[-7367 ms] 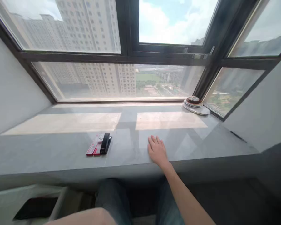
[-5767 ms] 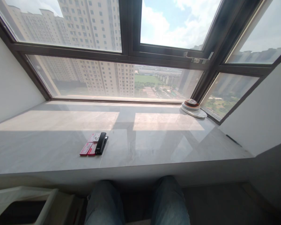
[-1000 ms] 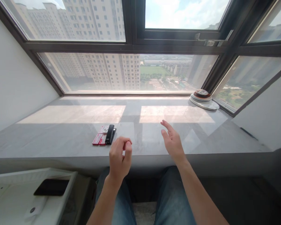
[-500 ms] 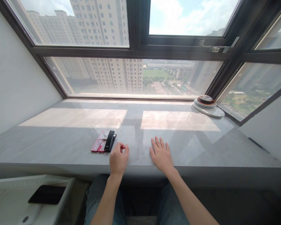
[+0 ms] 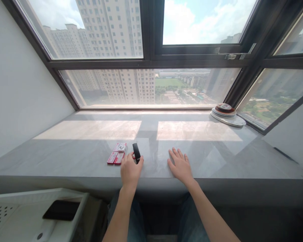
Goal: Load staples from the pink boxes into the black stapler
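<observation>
A black stapler (image 5: 136,152) is gripped by its near end between the thumb and fingers of my left hand (image 5: 131,168), just right of several small red-and-white boxes (image 5: 116,154). The boxes lie close together on the grey stone sill (image 5: 65,158); one white-topped box sits at the back right of the group. My fingers partly hide the stapler's near end. Farther right, my right hand (image 5: 180,165) rests palm down on the sill with its fingers spread, holding nothing.
Stacked round plates or discs (image 5: 226,113) stand in the far right corner by the window frame (image 5: 146,64). Below the sill at lower left, a black flat object (image 5: 61,210) lies on a white plastic basin or tray (image 5: 17,218).
My left hand has closed on the stapler and moved it right, off the small boxes. My right hand stays flat on the sill. The camera view has shifted slightly.
</observation>
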Available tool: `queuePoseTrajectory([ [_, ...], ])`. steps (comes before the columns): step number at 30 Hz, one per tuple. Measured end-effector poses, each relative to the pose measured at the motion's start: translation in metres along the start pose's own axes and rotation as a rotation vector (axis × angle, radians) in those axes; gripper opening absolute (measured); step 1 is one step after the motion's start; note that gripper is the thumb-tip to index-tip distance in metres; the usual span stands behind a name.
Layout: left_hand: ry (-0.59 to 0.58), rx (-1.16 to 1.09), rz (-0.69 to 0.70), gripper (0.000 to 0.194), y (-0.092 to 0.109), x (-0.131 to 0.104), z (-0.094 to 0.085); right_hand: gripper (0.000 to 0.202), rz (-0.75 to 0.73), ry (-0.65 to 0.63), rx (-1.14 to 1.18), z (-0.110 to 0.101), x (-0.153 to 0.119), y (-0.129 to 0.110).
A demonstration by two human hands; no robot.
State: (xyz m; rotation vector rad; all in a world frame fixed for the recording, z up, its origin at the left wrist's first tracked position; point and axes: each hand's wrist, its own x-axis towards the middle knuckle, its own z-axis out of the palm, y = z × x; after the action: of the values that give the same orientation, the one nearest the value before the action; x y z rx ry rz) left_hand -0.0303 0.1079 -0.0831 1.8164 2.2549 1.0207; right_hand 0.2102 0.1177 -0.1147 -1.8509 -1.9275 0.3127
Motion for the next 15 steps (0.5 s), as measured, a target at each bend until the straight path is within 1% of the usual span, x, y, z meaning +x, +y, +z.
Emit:
queuePoseTrajectory([
  [1, -0.064, -0.062, 0.007, 0.046, 0.010, -0.008, 0.006, 0.052, 0.033, -0.015, 0.042, -0.001, 0.003, 0.000],
  [3, -0.191, -0.152, 0.070, 0.051, 0.029, -0.025, 0.015, 0.052, 0.076, -0.041, 0.155, -0.006, 0.011, -0.004],
  [4, -0.205, -0.153, 0.106, 0.052, 0.036, -0.032, 0.018, 0.052, 0.070, -0.047, 0.214, -0.009, 0.014, -0.008],
  [6, -0.173, -0.092, 0.165, 0.049, 0.042, -0.041, 0.020, 0.053, -0.005, -0.047, 0.298, -0.015, 0.022, -0.018],
  [8, -0.125, -0.007, 0.232, 0.045, 0.041, -0.042, 0.020, 0.052, -0.118, -0.045, 0.314, -0.019, 0.029, -0.032],
  [11, -0.154, 0.061, 0.392, 0.042, 0.033, -0.038, 0.020, 0.050, -0.254, -0.059, 0.245, -0.020, 0.040, -0.053],
  [13, -0.189, 0.085, 0.466, 0.043, 0.029, -0.035, 0.022, 0.045, -0.277, -0.062, 0.185, -0.017, 0.046, -0.064],
  [15, -0.205, 0.103, 0.483, 0.044, 0.027, -0.032, 0.025, 0.037, -0.245, -0.040, 0.137, -0.015, 0.051, -0.073],
])
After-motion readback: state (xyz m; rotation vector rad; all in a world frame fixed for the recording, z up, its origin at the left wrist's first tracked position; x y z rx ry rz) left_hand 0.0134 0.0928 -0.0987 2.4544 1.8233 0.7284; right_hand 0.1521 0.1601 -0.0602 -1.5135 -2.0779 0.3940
